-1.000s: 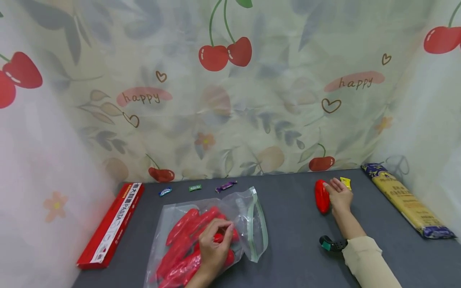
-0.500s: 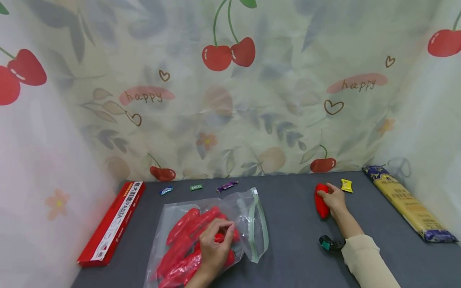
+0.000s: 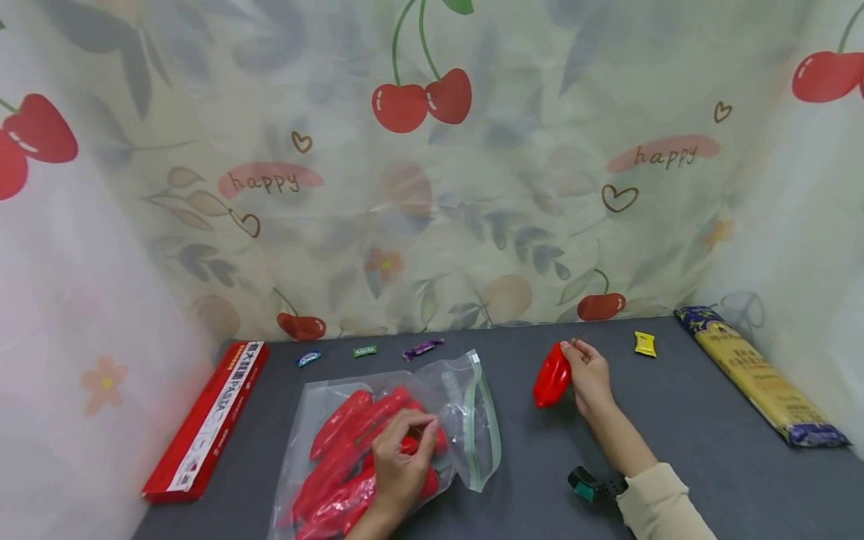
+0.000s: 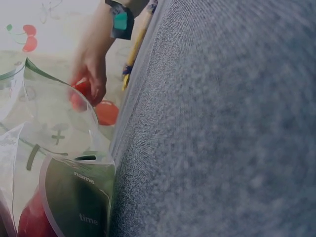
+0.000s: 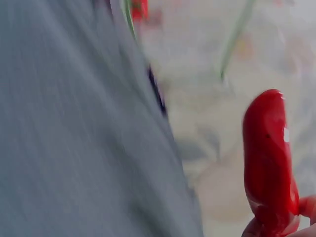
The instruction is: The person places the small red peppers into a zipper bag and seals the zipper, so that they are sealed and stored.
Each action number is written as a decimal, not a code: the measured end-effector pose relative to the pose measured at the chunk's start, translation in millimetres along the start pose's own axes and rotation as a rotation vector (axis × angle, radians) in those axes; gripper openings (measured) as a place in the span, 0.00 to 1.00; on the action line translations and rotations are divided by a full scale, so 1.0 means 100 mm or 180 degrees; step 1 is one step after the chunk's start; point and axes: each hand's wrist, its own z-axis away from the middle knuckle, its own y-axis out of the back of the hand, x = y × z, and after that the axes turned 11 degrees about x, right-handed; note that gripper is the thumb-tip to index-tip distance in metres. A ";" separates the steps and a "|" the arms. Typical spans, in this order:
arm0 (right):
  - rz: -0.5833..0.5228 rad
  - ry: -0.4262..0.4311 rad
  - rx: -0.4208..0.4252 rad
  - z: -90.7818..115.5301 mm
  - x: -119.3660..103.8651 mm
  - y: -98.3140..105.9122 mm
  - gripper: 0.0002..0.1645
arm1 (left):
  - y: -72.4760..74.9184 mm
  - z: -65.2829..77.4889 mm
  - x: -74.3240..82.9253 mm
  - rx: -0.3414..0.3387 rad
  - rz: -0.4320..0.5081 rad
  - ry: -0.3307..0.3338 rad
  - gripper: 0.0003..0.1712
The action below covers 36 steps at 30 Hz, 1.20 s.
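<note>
My right hand (image 3: pixel 591 381) holds a red pepper (image 3: pixel 552 376) by its stem end, the other end tipping down to the left over the dark table. In the right wrist view this pepper (image 5: pixel 267 155) is glossy and large, fingertips at its lower end. My left hand (image 3: pixel 403 459) lies over a clear zip bag (image 3: pixel 472 420), thumb and forefinger pinching its upper film. Several red peppers (image 3: pixel 342 424) fill the bag, partly covered by that hand. The bag's zip mouth faces right; the left wrist view shows the bag's mouth (image 4: pixel 59 79) gaping.
A red pasta box (image 3: pixel 205 424) lies at the left and a yellow pasta pack (image 3: pixel 763 375) at the right. Along the back are blue (image 3: pixel 308 358), green (image 3: pixel 364 351), purple (image 3: pixel 423 349) and yellow (image 3: pixel 645 344) candies. A patterned curtain (image 3: pixel 432 187) encloses the table.
My right hand has gripped the pepper near the yellow candy, lifted it and carried it left, tilting it. The left hand and the bag have stayed in place.
</note>
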 end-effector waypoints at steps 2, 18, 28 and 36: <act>-0.0217 -0.0031 -0.0118 0.14 0.03 -0.12 0.40 | 0.00 -0.01 0.00 0.0002 -0.0011 -0.0007 0.12; -0.0096 0.0592 -0.0132 0.75 0.35 -0.50 0.21 | 0.00 -0.04 0.01 -0.0022 -0.0053 0.0031 0.12; -0.0188 0.0688 -0.0079 0.65 0.42 -0.29 0.16 | 0.01 -0.03 0.01 -0.0006 -0.0040 0.0023 0.12; 0.0011 0.0686 0.0003 0.71 0.43 -0.30 0.14 | 0.01 -0.02 0.01 -0.0002 -0.0022 0.0037 0.12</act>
